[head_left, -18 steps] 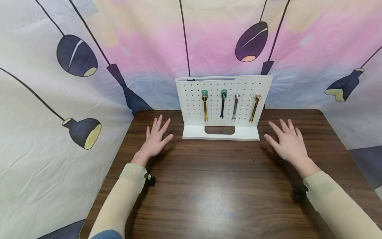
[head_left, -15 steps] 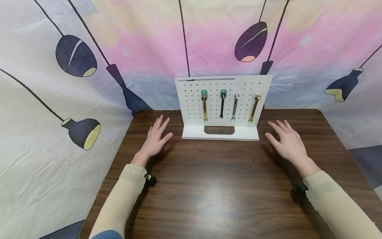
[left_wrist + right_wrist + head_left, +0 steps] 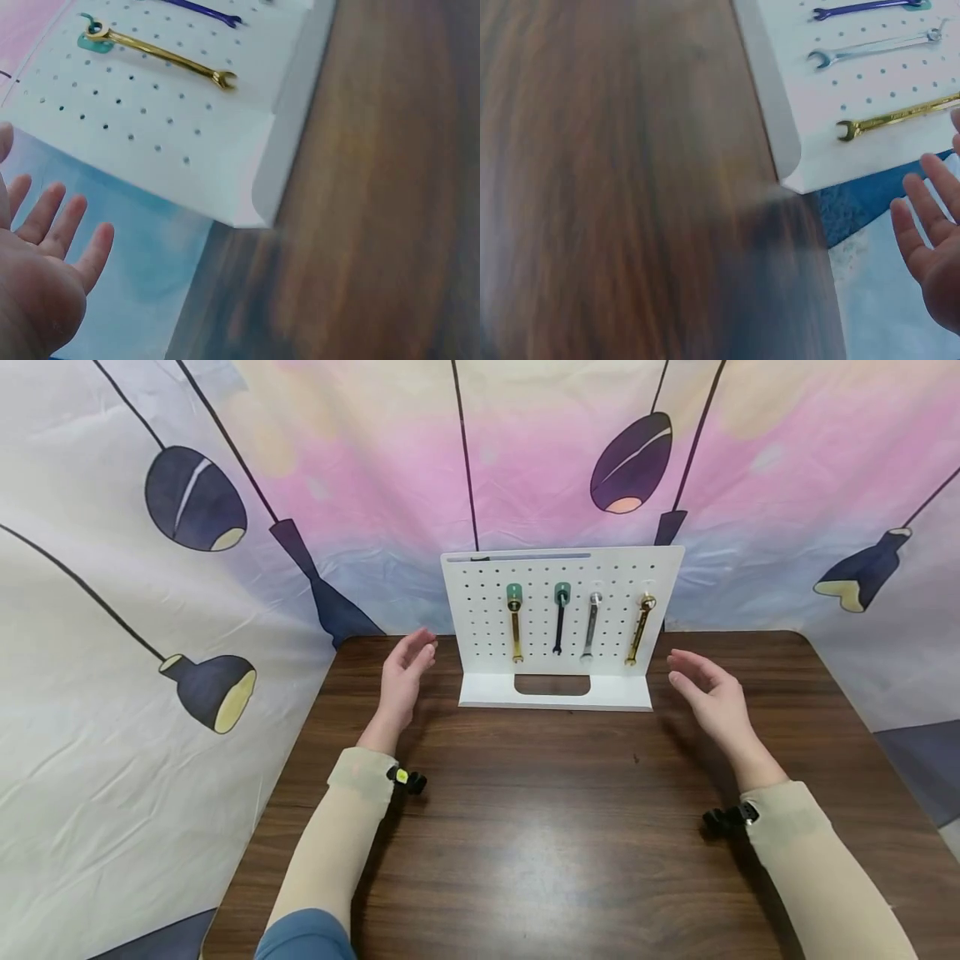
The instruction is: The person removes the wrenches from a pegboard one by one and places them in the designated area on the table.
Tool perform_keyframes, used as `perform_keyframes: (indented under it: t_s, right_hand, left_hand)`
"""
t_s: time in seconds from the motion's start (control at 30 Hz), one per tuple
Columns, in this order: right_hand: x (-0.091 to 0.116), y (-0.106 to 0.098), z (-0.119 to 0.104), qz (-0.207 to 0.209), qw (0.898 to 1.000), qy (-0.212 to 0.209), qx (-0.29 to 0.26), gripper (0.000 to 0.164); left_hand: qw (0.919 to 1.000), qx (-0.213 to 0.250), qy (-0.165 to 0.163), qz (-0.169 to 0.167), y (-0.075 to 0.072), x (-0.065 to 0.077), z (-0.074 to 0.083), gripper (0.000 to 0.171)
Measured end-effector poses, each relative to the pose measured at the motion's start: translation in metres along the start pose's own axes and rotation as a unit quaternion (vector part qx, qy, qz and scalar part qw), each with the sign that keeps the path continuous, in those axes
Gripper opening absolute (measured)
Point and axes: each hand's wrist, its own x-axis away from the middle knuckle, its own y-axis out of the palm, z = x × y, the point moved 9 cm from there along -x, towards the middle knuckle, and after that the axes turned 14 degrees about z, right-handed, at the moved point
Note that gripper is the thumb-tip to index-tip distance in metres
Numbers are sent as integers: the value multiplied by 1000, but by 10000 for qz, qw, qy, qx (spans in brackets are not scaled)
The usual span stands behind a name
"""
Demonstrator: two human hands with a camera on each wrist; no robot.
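Note:
A white pegboard stand (image 3: 487, 689) stands at the back of the table with combination wrenches hanging on it. From left to right in the head view hang a gold wrench (image 3: 516, 633) on a green hook, a dark wrench (image 3: 559, 627) on another green hook, a silver wrench (image 3: 590, 628) and a second gold wrench (image 3: 638, 633). My left hand (image 3: 401, 685) is just left of the board, fingers loosely bent and holding nothing. On the board's right side, my right hand (image 3: 716, 702) also holds nothing, its fingers turned toward the board. Both wrist views show spread fingers beside the board.
Brown wood-grain table (image 3: 540, 827) extends in front of the board. Behind it hangs a cloth backdrop (image 3: 360, 468) printed with lamps. Small wrist cameras (image 3: 408, 779) sit on both sleeves. An oblong cutout (image 3: 552, 685) opens in the stand's base.
Both hands have turned from palm-down with spread fingers to thumb-up with fingers drawn together. The left forearm has shifted right and forward; the right forearm has swung slightly left. The wrenches stay put.

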Motion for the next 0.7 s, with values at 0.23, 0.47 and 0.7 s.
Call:
perform_keyframes:
  t_s: [0.23, 0.47, 0.7]
  right_hand:
    - [-13, 13, -8, 393, 9905, 440, -1241, 41]
    - [-23, 22, -11, 825, 9722, 702, -2076, 37]
    - [-24, 28, 4, 1095, 9567, 1233, -2398, 41]
  left_hand:
    - [9984, 202, -38, 534, 18, -27, 13, 51]
    - [9956, 317, 248, 846, 35, -50, 28, 50]
    - [9942, 384, 331, 949, 54, -59, 35, 50]
